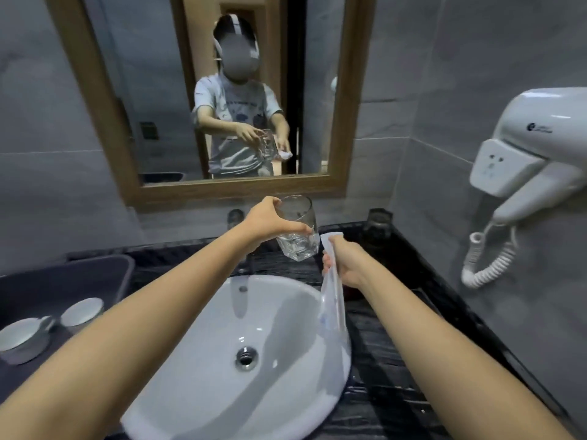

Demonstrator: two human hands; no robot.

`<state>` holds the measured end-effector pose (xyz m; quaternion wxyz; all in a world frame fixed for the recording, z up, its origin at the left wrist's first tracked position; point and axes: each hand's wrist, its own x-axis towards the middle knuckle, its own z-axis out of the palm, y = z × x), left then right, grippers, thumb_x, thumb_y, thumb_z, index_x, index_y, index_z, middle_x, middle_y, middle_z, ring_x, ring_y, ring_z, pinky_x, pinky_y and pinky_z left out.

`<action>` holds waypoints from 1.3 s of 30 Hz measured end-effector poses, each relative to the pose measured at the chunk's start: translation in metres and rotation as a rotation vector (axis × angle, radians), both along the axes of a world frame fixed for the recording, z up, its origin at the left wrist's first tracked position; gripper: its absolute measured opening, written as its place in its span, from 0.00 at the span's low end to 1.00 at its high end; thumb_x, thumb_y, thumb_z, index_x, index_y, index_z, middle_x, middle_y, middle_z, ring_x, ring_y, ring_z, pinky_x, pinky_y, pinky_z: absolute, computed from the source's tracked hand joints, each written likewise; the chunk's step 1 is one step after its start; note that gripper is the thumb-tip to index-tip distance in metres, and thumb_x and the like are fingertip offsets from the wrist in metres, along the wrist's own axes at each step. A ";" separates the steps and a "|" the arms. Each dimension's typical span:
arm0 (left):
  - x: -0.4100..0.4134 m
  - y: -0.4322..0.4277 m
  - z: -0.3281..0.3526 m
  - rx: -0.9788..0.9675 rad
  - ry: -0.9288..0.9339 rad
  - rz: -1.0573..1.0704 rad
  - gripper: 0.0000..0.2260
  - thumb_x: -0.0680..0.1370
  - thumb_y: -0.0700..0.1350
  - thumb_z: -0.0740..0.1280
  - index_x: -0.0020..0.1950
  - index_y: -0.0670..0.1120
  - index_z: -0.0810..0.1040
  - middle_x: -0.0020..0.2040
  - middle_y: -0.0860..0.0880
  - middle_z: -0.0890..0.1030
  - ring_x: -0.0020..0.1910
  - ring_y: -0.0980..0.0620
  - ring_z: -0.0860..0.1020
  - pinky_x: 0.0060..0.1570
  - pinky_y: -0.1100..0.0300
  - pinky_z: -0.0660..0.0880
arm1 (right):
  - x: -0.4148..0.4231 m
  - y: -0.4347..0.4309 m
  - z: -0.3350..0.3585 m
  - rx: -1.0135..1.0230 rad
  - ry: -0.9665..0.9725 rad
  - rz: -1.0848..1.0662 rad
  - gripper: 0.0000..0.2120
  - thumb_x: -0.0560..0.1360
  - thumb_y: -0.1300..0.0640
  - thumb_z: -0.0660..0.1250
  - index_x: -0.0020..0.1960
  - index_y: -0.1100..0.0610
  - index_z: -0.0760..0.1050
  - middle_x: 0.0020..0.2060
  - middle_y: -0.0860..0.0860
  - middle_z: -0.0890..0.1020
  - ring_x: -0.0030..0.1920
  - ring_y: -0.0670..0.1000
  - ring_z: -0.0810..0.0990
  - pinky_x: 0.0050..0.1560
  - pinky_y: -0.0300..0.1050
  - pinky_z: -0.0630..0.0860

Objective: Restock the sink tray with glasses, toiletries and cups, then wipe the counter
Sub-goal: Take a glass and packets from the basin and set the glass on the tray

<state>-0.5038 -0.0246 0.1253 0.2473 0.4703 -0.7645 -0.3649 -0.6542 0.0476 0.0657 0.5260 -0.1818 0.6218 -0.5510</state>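
Note:
My left hand (270, 222) grips a clear drinking glass (300, 236) near its rim, holding it tilted in the air above the back of the white sink (197, 369). Just right of the glass, my right hand (344, 262) pinches a clear plastic sleeve (332, 300) that hangs down over the sink's right rim. A second dark glass (378, 223) stands at the back right of the black counter (390, 376). A dark tray (352, 295) lies mostly hidden behind my right wrist.
A dark grey bin (63, 281) on the left holds two white cups (81, 314). The faucet (235, 217) stands behind the sink under a wood-framed mirror (206, 192). A white wall hair dryer (533, 154) with a coiled cord hangs at the right.

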 end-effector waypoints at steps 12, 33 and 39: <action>-0.133 -0.025 -0.022 0.205 0.116 -0.109 0.44 0.62 0.52 0.78 0.72 0.44 0.59 0.66 0.48 0.69 0.63 0.50 0.71 0.60 0.57 0.70 | -0.111 -0.019 -0.030 -0.188 -0.612 0.168 0.29 0.72 0.33 0.60 0.53 0.58 0.79 0.46 0.58 0.79 0.15 0.42 0.61 0.16 0.30 0.60; -0.195 -0.120 -0.036 0.101 -0.310 -0.501 0.28 0.67 0.52 0.75 0.62 0.48 0.68 0.57 0.54 0.76 0.58 0.53 0.74 0.53 0.65 0.70 | -0.166 -0.102 0.012 0.115 0.884 0.097 0.32 0.63 0.35 0.71 0.51 0.62 0.76 0.48 0.56 0.79 0.50 0.56 0.80 0.46 0.47 0.76; -0.210 -0.139 -0.061 -0.096 -0.103 -0.310 0.24 0.64 0.49 0.75 0.55 0.44 0.74 0.48 0.49 0.81 0.47 0.51 0.78 0.45 0.57 0.74 | -0.179 -0.125 0.022 0.073 1.057 0.239 0.25 0.65 0.35 0.70 0.39 0.59 0.75 0.39 0.55 0.79 0.40 0.52 0.77 0.30 0.41 0.67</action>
